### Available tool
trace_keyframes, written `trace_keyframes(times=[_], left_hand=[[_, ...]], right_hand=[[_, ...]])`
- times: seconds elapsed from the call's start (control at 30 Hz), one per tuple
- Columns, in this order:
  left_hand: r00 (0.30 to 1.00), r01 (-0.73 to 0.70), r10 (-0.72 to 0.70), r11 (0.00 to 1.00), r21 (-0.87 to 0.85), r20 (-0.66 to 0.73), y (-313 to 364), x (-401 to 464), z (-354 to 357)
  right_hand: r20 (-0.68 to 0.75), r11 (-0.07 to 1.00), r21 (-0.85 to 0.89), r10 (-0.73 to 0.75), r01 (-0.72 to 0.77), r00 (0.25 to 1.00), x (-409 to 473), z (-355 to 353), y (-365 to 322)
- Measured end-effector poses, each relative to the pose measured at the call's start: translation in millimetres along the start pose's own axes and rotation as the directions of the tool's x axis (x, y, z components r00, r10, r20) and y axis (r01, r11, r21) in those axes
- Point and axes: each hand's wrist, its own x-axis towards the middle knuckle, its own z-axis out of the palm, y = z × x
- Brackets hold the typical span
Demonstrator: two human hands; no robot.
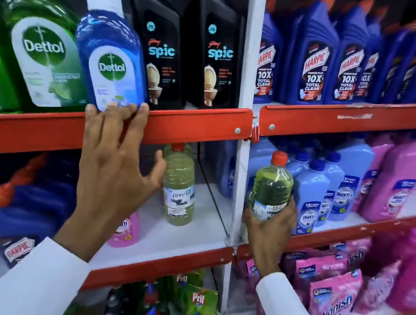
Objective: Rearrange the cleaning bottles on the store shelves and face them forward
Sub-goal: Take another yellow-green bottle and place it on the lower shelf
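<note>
My left hand (113, 157) is spread against the red shelf edge, its fingertips touching the base of a blue Dettol bottle (111, 53) that leans left on the upper shelf. Its thumb reaches toward a yellow-green bleach bottle with a red cap (179, 187), which stands alone on the white middle shelf, label forward. My right hand (268, 231) grips a second yellow-green red-capped bottle (272, 188) around its lower half, held upright in front of the white post. Green Dettol bottles (43, 48) stand left of the blue one.
Two black Spic bottles (188, 51) stand right of the Dettol. Blue Harpic bottles (343, 56) fill the upper right shelf. Light blue bottles (321, 196) and pink bottles (401, 184) crowd the middle right shelf. Pink Vanish pouches (333, 298) and green Pril pouches (198, 298) sit lower.
</note>
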Motion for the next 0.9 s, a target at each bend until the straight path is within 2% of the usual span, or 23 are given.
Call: trace_keyframes(times=[0.1,0.23,0.43,0.6,0.7,0.9], left_hand=[[1.0,-0.001,0.001,1.0,-0.003,0.016,1.1,-0.7,-1.3],[1.0,0.005,-0.005,1.0,-0.005,0.028,1.6,-0.1,-1.4],[1.0,0.0,0.0,1.0,0.006,0.027,2.7,0.4,0.4],[1.0,0.004,-0.004,1.0,0.001,0.019,1.8,-0.3,1.6],[1.0,0.007,-0.007,1.0,-0.002,0.024,3.8,-0.7,1.1],[0.998,-0.028,0.026,0.999,0.026,0.055,-0.1,-0.4,-2.7]], right_hand=[[0.013,0.997,0.043,0.058,-0.059,0.998,11.3,3.0,-0.3],[0.013,0.996,0.077,0.039,-0.04,0.999,19.6,4.3,2.4],[-0.085,0.971,0.239,0.037,-0.016,0.996,14.2,-6.7,-1.6],[-0.163,0.952,0.289,-0.053,0.099,0.985,6.4,-32.2,-34.3],[-0.132,0.941,0.301,-0.12,0.155,0.984,-7.1,-46.2,-55.6],[0.051,0.895,0.406,-0.224,0.185,0.973,-50.2,-40.4,-89.5]])
